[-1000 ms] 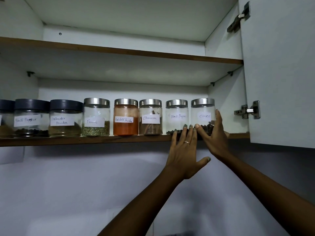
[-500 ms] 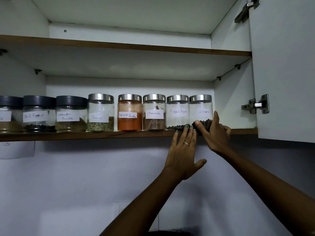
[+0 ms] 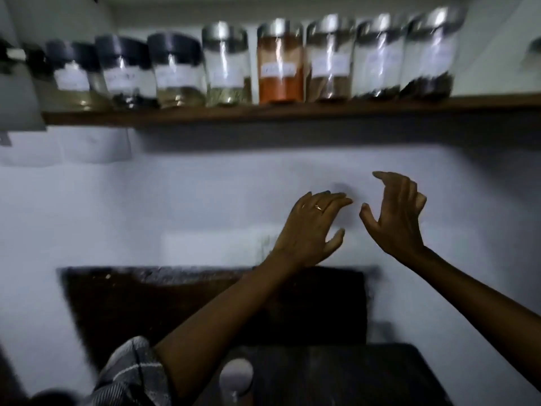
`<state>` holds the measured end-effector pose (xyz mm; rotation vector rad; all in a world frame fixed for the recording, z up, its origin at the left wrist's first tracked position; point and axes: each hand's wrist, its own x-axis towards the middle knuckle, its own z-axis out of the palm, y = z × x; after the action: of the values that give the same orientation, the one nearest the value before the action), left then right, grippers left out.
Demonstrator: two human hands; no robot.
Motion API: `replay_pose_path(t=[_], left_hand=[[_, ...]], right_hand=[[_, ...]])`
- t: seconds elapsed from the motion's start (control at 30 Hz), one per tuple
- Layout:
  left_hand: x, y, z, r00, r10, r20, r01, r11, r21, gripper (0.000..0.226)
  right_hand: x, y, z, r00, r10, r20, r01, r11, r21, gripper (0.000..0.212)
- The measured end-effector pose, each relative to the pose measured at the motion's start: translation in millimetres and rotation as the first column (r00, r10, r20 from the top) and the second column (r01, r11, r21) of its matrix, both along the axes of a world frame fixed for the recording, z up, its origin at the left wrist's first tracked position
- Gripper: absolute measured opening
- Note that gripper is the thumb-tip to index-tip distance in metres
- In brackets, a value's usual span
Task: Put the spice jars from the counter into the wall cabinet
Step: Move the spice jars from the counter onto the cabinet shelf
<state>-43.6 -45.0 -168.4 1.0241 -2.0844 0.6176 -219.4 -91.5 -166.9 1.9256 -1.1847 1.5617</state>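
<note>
Several labelled glass spice jars stand in a row on the wall cabinet's wooden shelf (image 3: pixel 292 114), blurred by camera motion. The orange powder jar (image 3: pixel 279 61) is near the middle and the rightmost silver-lidded jar (image 3: pixel 429 57) holds dark spice. Dark-lidded jars (image 3: pixel 175 71) fill the left end. My left hand (image 3: pixel 311 230) and my right hand (image 3: pixel 395 215) hang in front of the white wall, well below the shelf, fingers spread and holding nothing. A silver-lidded jar (image 3: pixel 236 376) stands on the dark counter at the bottom.
The dark counter (image 3: pixel 336 376) runs along the bottom, with a dark recess (image 3: pixel 146 303) behind it. A white tiled wall (image 3: pixel 175 200) fills the space between counter and shelf. A checked sleeve (image 3: pixel 131 373) shows at the lower left.
Both hands have left the rightmost jar and dropped below the shelf. The view has tilted down, bringing the counter and a jar on it into sight.
</note>
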Motion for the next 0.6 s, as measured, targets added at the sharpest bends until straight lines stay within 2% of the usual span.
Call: replay_pose_path(t=[0.1, 0.17, 0.27, 0.33, 0.43, 0.5, 0.6], left_hand=[[52.7, 12.8, -61.4, 0.992, 0.128, 0.001, -0.125, 0.960, 0.250, 0.054], [86.9, 23.5, -99.5, 0.975, 0.220, 0.014, -0.207, 0.891, 0.405, 0.058], [130.9, 42.4, -161.2, 0.937, 0.342, 0.070, -0.303, 0.699, 0.647, 0.067], [154.8, 55.2, -205.2, 0.915, 0.393, 0.093, -0.310, 0.534, 0.787, 0.074], [173.6, 78.0, -264.8, 0.866, 0.496, -0.055, -0.142, 0.350, 0.926, 0.083], [187.4, 90.7, -303.8, 0.827, 0.537, -0.168, -0.001, 0.299, 0.954, 0.086], [196.4, 100.2, -338.3, 0.761, 0.568, -0.312, 0.178, 0.278, 0.944, 0.083]], right_hand=[[35.5, 11.1, -74.4, 0.991, 0.093, -0.101, -0.068, 0.972, 0.226, 0.058], [58.9, 18.7, -122.9, 0.976, 0.165, -0.141, -0.100, 0.919, 0.382, 0.060], [93.2, 33.8, -193.0, 0.934, 0.267, -0.239, -0.064, 0.781, 0.621, 0.066], [118.5, 47.3, -239.8, 0.915, 0.311, -0.257, -0.032, 0.692, 0.722, 0.064], [147.8, 68.5, -299.0, 0.937, 0.321, -0.140, -0.054, 0.528, 0.847, 0.064], [172.3, 81.7, -335.0, 0.964, 0.262, -0.051, -0.046, 0.350, 0.936, 0.069], [198.4, 95.9, -366.6, 0.980, 0.146, 0.132, -0.146, 0.093, 0.985, 0.078]])
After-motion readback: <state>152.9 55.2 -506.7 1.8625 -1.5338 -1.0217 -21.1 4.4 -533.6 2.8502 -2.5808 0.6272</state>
